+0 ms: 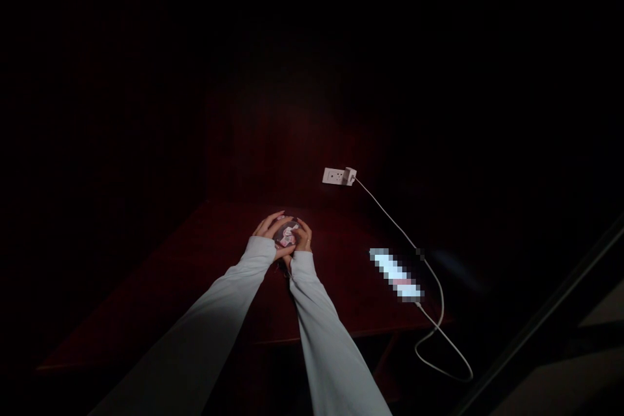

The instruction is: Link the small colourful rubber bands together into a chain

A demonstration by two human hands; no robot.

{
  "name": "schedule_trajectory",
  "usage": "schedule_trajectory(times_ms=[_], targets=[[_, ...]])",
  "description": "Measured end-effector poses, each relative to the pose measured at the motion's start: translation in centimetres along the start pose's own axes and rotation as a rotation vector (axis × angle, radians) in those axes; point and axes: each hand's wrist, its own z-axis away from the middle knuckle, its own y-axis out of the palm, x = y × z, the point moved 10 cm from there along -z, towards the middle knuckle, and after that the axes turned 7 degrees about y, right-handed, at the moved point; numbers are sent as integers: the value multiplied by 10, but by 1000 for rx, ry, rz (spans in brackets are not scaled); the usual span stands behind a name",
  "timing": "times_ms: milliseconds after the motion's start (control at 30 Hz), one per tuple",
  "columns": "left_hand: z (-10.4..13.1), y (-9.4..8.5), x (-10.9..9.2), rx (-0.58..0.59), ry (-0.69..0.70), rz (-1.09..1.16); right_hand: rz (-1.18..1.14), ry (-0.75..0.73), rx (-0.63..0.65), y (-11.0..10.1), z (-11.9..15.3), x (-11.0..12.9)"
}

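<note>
Both of my hands are cupped around a small, round, dark object with a pink-and-white pattern (288, 236). My left hand (270, 227) curves over its left side and top. Against the right side is my right hand (304, 235), which has a thin ring on one finger. The fingers of both hands are bent in towards each other. In the dim light I cannot make out exactly what the object is, and my palms hide its lower part. A dark strand or cord (281, 268) hangs below it, near my wrists.
The dark red table (214, 286) lies under my hands. A lit phone (396, 275), blurred by pixels, rests to the right. Its white cable (441, 286) loops past the front edge and up to a charger (349, 175) in a wall socket (333, 176). Darkness hides the surroundings.
</note>
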Motion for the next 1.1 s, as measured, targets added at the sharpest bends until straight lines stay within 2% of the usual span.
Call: schedule_trajectory(times_ms=[333,533,700,867,1100], targets=[[-1,2,2,28,-14,-28,76,34,36,6,1,-9],[-1,-3,-9,-12,-25,-61,41,43,-23,1,-1,-1],[-3,2,-6,50,-7,-65,-24,40,-88,-6,-3,7],[-5,-3,-10,-13,19,-60,-63,65,-114,-8,-4,6],[-9,-4,-16,-9,27,-37,-102,110,-117,-10,-4,1]])
